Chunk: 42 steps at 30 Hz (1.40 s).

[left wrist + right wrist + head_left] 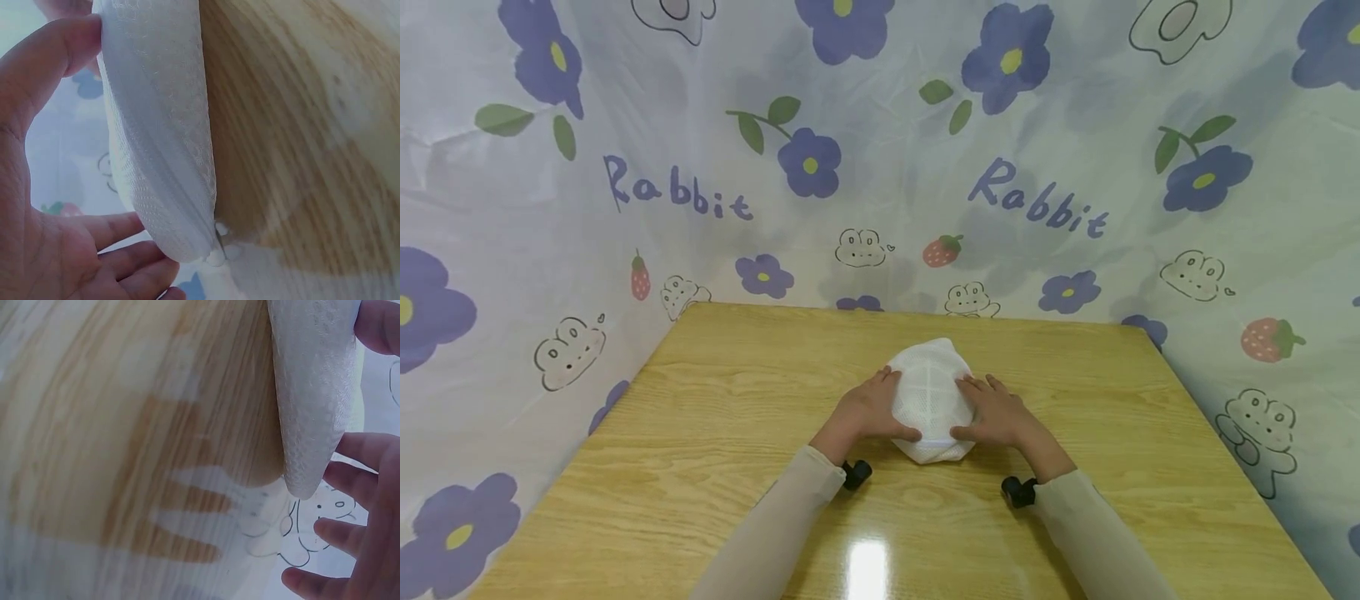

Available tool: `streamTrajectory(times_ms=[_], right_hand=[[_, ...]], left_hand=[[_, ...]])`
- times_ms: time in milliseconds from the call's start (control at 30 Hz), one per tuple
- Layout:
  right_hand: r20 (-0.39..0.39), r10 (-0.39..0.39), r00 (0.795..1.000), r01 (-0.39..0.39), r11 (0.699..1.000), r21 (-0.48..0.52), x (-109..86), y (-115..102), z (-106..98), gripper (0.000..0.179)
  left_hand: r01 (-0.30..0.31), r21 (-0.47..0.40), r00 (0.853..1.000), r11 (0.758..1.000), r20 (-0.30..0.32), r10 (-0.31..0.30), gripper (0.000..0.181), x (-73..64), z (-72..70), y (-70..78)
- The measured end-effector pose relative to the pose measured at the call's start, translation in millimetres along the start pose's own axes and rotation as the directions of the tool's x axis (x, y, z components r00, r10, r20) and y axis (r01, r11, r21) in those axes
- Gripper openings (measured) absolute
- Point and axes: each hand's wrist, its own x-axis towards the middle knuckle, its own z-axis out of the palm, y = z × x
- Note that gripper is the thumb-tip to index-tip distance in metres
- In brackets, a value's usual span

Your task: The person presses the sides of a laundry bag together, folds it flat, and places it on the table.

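A white mesh laundry bag [929, 396], puffed into a rounded mound, sits on the wooden table between both hands. A smooth strip, perhaps its zip band, runs along its near side; the left wrist view shows this on the bag [165, 150] too. My left hand [874, 410] touches the bag's left side, thumb in front and fingers farther back. On the right side, the thumb and some fingertips of my right hand [996, 412] rest against the mesh. Its other fingers [340, 534] spread apart beside the bag [309, 400]. Whatever is inside the bag cannot be seen.
The wood-grain table [760, 375] has a glossy top with a bright reflection near its front. Behind and at both sides hangs a white curtain [880, 150] printed with flowers, rabbits and strawberries. Small black devices [1018, 492] sit at both wrists.
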Motion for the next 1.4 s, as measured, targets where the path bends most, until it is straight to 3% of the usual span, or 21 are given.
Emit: streamTrajectory(times_ms=[900, 1400], right_hand=[[0.051, 0.005, 0.999, -0.004, 1.0, -0.009, 0.8, -6.0, -2.5, 0.085], [-0.024, -0.029, 0.999, 0.029, 0.999, -0.027, 0.3, -3.3, -1.1, 0.087]], left_hand=[[0.011, -0.005, 1.0, 1.0, 0.027, -0.011, 0.111, -4.2, -3.1, 3.1], [0.007, 0.02, 1.0, 1.0, 0.0, -0.007, 0.113, -4.6, -4.2, 4.2]])
